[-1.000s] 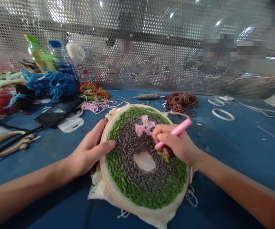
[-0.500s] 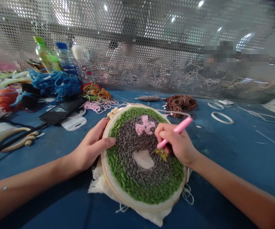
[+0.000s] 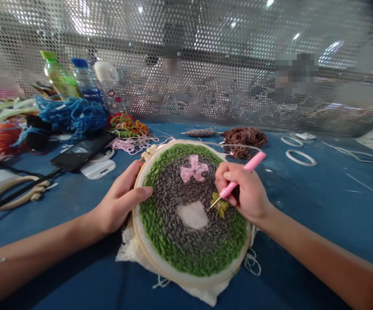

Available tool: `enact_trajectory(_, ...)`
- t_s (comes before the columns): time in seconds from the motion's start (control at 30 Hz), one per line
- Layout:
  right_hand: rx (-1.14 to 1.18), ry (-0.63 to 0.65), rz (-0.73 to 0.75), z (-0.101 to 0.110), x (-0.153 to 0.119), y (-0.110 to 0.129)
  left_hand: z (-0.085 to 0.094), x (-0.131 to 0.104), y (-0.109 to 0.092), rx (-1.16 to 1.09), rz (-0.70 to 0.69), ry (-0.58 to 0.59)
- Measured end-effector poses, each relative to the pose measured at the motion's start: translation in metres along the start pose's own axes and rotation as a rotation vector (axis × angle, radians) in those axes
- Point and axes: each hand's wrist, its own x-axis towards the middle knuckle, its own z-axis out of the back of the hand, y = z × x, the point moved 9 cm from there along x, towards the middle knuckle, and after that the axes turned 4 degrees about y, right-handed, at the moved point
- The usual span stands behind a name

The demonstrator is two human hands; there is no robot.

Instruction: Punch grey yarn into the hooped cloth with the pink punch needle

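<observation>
Had the hoop at the front middle of the surface, left fingers on its left rim, pen in the right fingers over its right half, tip near the middle. Found the phone left of the hoop, partly on a packet, with a second hoop farther left, under a cable. Saw yarn behind the phone, then bottles and a flask before the screen. Found a spindle behind the hoop, a skein right of it, rings farther right.
</observation>
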Motion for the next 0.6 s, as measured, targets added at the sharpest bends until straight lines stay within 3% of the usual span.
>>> enact_trajectory(0.1, -0.170, 0.180, 0.041, -0.020, -0.007, 0.007, 0.000, -0.001, -0.002, 0.026, -0.004, 0.002)
enact_trajectory(0.2, -0.489, 0.372, 0.204, -0.044, -0.020, 0.021, 0.002, -0.003, -0.006, 0.084, -0.048, 0.017)
enact_trajectory(0.3, -0.690, 0.425, 0.272, -0.053, -0.027, 0.023, 0.004, -0.004, -0.008, 0.128, -0.077, 0.016)
enact_trajectory(0.37, -0.673, 0.444, 0.246, -0.054, -0.025, 0.020, 0.005, -0.004, -0.007, 0.121, -0.068, 0.017)
enact_trajectory(0.43, -0.507, 0.406, 0.164, -0.047, -0.019, 0.016, 0.005, -0.004, -0.004, 0.088, -0.044, 0.022)
enact_trajectory(0.6, -0.053, 0.071, 0.007, -0.007, -0.003, 0.006, 0.007, -0.001, -0.002, 0.067, -0.032, 0.005)
